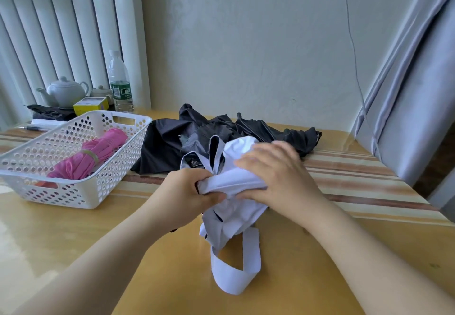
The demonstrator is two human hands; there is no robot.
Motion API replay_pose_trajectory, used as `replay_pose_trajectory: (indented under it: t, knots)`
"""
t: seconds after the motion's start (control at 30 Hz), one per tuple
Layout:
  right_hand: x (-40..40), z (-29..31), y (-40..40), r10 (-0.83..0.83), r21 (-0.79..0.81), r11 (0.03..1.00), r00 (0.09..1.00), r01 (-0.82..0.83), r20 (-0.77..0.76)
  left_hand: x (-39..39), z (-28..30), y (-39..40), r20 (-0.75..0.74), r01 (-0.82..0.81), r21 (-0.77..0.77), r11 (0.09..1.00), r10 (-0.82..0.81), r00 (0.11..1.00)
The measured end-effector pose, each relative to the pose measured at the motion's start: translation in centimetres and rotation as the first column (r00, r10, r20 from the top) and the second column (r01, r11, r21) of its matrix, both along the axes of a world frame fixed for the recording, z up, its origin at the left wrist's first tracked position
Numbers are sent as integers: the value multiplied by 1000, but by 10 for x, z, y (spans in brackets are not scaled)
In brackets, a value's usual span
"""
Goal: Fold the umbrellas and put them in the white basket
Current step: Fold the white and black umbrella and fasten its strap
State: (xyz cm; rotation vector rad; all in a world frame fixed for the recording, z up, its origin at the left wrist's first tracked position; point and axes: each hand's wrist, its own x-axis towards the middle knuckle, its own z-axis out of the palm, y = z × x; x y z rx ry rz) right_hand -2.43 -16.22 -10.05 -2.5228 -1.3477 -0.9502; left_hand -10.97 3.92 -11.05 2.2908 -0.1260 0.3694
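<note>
Clearly the white umbrella (231, 181), held over the table (73, 240) at centre frame, is light, limp, slippery cloth, best taken round the bundled canopy: the left hand (187, 191) pinches its gathered end while the right hand (275, 174) wraps over the folds. Its shaft and handle are hidden. Behind lies an unfolded black umbrella (197, 137); the white basket (81, 191), left, holds a pink umbrella (96, 152).
</note>
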Motion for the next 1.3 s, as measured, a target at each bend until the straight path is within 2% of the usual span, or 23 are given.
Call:
replay_pose_trajectory:
  t: [0.07,0.1,0.17,0.23,0.33,0.43,0.5,0.6,0.7,0.77,0.87,0.97,1.03,1.1,1.17,1.3]
  knots:
    - [5,2,-8,-94,178,979,995,101,-45,3,-3,1,42,-47,-127,991,53,998]
    - [4,4,-10,-118,289,946,986,148,-120,5,-2,1,60,-60,-192,979,73,996]
    - [0,12,-10,-113,500,828,949,254,-294,12,3,-2,105,-51,-309,950,87,991]
    - [-4,27,-8,-111,610,713,916,344,-387,19,12,-9,137,-12,-416,909,76,988]
    - [3,44,-2,-83,635,664,883,395,-462,28,23,-22,82,59,-480,875,-22,996]
    - [17,39,4,67,590,685,770,427,-635,40,18,-36,-23,52,-572,819,-79,997]
    - [20,28,8,184,564,716,668,412,-721,46,10,-40,-78,-9,-690,723,-62,995]
    - [21,8,10,259,553,748,607,367,-751,54,-1,-43,-122,-25,-852,522,-152,981]
    - [32,-12,8,428,657,627,520,418,-739,60,-9,-43,-138,-11,-902,431,-263,955]
    - [37,-20,9,495,689,555,481,466,-724,63,-13,-42,-155,-4,-906,423,-325,933]
    - [37,-29,12,494,698,563,497,443,-713,65,-18,-40,-148,55,-879,473,-381,913]
    - [39,-34,12,490,678,624,481,389,-727,66,-22,-36,-106,68,-917,392,-404,909]
    - [37,-34,10,423,689,628,585,360,-692,68,-25,-34,-103,16,-951,309,-365,925]
    - [31,-33,3,287,695,615,715,373,-638,69,-27,-33,-116,-18,-956,293,-320,940]
    - [25,-31,-4,233,699,615,763,364,-603,69,-28,-35,-111,-4,-933,361,-276,955]
    - [20,-32,-6,162,529,797,741,291,-652,67,-32,-39,-90,44,-828,559,-210,973]
